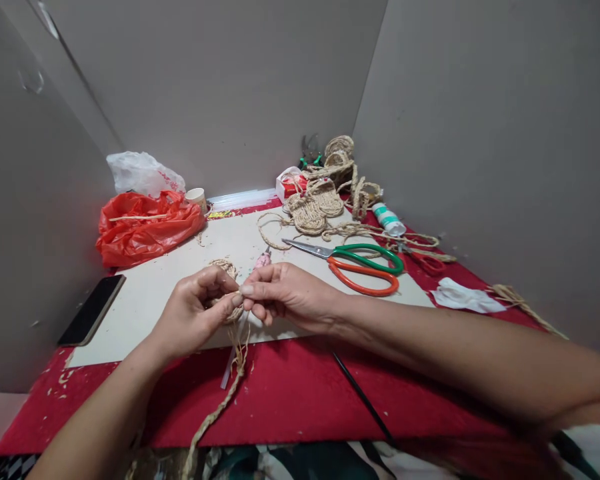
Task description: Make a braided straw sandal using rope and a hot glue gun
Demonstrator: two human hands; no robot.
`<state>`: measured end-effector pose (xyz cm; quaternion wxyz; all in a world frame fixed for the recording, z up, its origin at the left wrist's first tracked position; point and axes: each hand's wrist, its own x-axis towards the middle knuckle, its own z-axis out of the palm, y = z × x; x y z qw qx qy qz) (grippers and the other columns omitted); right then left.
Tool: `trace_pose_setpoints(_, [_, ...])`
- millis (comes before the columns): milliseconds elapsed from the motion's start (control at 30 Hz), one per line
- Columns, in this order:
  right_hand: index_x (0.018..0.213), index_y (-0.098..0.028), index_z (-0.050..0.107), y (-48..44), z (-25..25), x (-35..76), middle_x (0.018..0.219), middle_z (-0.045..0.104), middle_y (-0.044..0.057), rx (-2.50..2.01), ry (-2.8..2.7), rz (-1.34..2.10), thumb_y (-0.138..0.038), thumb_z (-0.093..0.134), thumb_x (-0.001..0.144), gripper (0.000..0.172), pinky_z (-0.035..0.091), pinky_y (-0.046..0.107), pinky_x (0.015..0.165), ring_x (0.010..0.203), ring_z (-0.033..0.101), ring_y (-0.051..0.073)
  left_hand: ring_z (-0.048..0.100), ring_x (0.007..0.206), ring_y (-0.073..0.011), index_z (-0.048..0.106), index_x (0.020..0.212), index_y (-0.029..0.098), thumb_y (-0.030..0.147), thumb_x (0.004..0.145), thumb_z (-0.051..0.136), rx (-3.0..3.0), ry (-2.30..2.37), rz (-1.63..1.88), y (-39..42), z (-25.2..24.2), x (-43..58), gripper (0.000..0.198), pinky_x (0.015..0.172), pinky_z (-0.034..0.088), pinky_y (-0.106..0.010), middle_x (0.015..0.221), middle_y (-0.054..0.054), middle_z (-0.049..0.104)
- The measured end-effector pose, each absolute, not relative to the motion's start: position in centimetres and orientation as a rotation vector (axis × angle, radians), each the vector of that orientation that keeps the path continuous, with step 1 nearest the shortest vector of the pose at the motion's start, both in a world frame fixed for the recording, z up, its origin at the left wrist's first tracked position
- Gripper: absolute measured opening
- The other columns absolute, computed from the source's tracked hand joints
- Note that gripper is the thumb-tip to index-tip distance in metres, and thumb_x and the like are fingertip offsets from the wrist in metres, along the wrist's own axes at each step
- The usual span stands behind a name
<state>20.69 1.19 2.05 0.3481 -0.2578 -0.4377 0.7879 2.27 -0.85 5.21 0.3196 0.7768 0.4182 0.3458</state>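
My left hand [195, 313] and my right hand [285, 297] meet above the pale board [170, 287], both pinching a small coiled piece of braided straw rope [227, 270]. The coil sits between the fingertips of both hands, and its loose braided tail [220, 407] hangs down over the red cloth [290, 393] toward me. A pink-handled tool [263, 260] lies just behind my right hand. Fingers of both hands are closed on the straw.
Large scissors with green and orange handles [365, 270] lie right of my hands. Woven straw pieces and rope [325, 200] pile at the back, beside a glue tube [387, 219]. An orange plastic bag [145, 227], a cup [197, 197], a phone [93, 310] and white tissue [465, 297] lie around.
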Motion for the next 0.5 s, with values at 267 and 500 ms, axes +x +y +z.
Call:
trace_pose_setpoints(267, [0.063, -0.011, 0.064, 1.4, 2.4, 21.0, 0.051, 0.062, -0.002, -0.694, -1.184, 1.964, -0.036, 0.081, 0.064, 0.031, 0.045, 0.014, 0.042, 0.039, 0.053, 0.004, 0.061, 0.073, -0.013, 0.061, 0.093, 0.018, 0.024, 0.079, 0.069, 1.91, 1.012, 0.816, -0.5, 5.6, 1.8, 0.017, 0.065, 0.048, -0.021, 0.081, -0.002, 0.064])
trace_pose_setpoints(500, [0.066, -0.011, 0.063, 1.8, 2.6, 21.2, 0.061, 0.065, -0.001, -0.731, -1.281, 1.796, -0.031, 0.075, 0.069, 0.023, 0.043, 0.015, 0.041, 0.042, 0.053, 0.004, 0.064, 0.068, -0.0145, 0.069, 0.099, 0.02, 0.019, 0.08, 0.066, 2.453, 1.053, 1.073, -0.2, 4.5, 1.9, 0.019, 0.062, 0.048, -0.023, 0.084, -0.005, 0.071])
